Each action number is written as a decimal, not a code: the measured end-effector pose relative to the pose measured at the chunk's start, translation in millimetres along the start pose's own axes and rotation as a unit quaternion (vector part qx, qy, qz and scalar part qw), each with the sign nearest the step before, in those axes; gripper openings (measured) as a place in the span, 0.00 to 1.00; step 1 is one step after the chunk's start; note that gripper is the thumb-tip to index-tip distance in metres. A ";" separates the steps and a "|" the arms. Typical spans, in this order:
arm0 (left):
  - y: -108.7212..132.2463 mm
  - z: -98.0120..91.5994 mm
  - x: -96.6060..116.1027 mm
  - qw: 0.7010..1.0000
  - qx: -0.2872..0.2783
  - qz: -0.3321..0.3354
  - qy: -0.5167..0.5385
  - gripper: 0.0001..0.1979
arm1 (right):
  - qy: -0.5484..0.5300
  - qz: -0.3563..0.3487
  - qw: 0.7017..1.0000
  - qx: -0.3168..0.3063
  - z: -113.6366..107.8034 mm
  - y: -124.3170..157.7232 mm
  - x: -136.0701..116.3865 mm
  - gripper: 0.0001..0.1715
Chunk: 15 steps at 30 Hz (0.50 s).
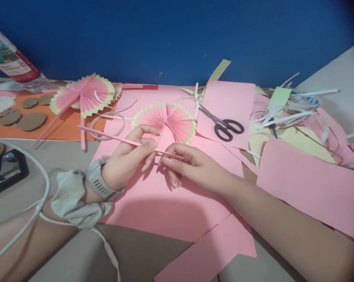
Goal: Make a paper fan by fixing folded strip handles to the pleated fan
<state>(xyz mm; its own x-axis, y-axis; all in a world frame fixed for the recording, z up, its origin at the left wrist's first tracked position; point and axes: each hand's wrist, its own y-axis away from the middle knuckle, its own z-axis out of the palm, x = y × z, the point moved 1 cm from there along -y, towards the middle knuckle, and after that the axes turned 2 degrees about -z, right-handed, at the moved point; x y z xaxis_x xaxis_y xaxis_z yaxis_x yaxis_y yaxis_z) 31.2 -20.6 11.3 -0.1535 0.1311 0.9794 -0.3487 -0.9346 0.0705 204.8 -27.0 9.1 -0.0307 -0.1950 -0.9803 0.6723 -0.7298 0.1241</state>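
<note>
A narrow pink paper strip [106,136] slants across the middle, pinched between the fingers of both hands. My left hand [132,154] grips it near its middle, with a grey watch and a scrunchie on that wrist. My right hand [188,162] holds the strip close to its right end. Just beyond the hands lies a round pleated paper fan [181,121], pink with a yellow-green rim, partly hidden by the fingers. Pink paper sheets [165,219] spread beneath the hands.
Black-handled scissors [224,129] rest on a pink sheet. Another pleated fan [91,94] with strip handles lies left, near cardboard discs [32,121] and a tilted bottle [18,62]. Paper scraps [282,113] pile up right. A white cable [47,176] crosses my left arm; a phone [6,168] lies left.
</note>
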 end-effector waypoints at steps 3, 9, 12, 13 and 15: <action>-0.2 1.3 -0.3 1.000 -0.028 0.004 -0.001 0.05 | 0.012 -0.016 1.000 0.005 0.3 0.4 -0.1 0.13; 0.3 2.3 -2.9 0.997 -0.074 0.008 0.020 0.06 | 0.023 -0.025 0.999 0.010 0.1 -0.2 -0.3 0.10; 0.8 1.3 -4.0 0.996 -0.086 0.011 0.022 0.05 | 0.017 -0.031 0.999 0.011 -0.4 -0.3 0.7 0.10; 1.1 1.0 -4.2 0.996 -0.084 0.012 0.021 0.05 | 0.014 -0.033 0.999 0.008 -0.5 -0.1 0.9 0.11; 1.7 0.6 -4.3 0.996 -0.081 0.012 0.021 0.04 | 0.007 -0.036 0.999 0.000 -0.6 0.2 0.9 0.12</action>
<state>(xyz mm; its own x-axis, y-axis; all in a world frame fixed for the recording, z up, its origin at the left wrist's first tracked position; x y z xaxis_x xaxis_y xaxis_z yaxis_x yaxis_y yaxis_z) 31.8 -23.0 7.3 -0.2005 0.1262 0.9715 -0.4878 -0.8728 0.0127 205.3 -26.9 8.1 -0.0686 -0.1333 -0.9887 0.6684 -0.7418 0.0536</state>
